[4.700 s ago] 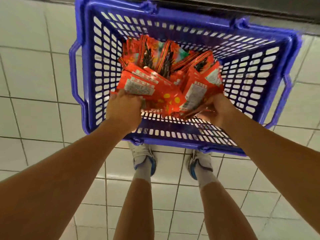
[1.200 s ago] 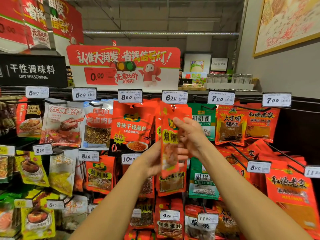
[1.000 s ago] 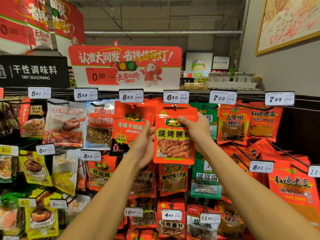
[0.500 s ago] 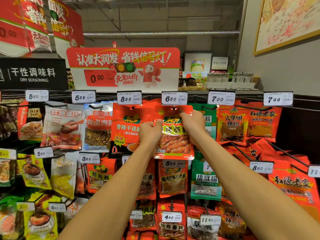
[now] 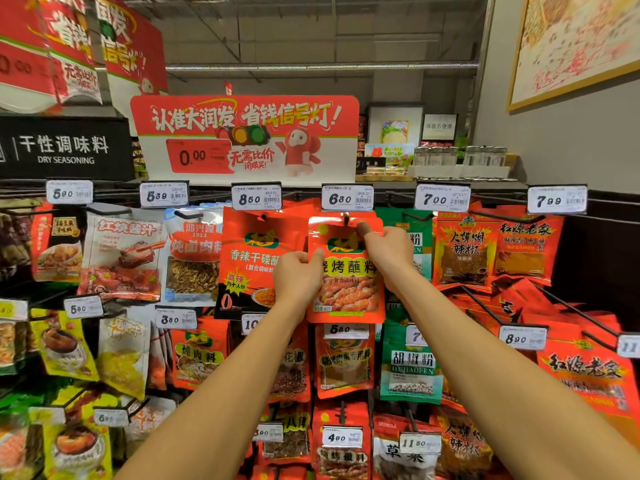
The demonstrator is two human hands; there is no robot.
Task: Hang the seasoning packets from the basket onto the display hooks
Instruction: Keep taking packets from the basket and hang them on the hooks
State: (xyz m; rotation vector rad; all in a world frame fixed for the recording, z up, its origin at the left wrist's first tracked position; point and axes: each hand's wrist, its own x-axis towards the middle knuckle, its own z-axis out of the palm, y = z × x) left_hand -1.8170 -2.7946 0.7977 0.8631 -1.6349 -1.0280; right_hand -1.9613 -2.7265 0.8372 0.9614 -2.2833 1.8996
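An orange-red seasoning packet (image 5: 346,289) with yellow lettering is held upright against the display, just under the 6.80 price tag (image 5: 347,198). Its top hole sits at the tip of the black display hook (image 5: 345,220). My left hand (image 5: 297,277) grips the packet's left edge at mid-height. My right hand (image 5: 388,252) pinches its upper right corner, thumb on the front near the hole. The basket is out of view.
Rows of hooks carry hanging seasoning packets on all sides, with a larger red packet (image 5: 254,261) right beside on the left and green packets (image 5: 412,362) on the right. A red promotional sign (image 5: 246,138) stands above. Bare black hooks (image 5: 568,310) stick out at right.
The packet has risen from chest height to the hook under the 6.80 tag. Both hands moved up and forward with it, and its hole now meets the hook tip.
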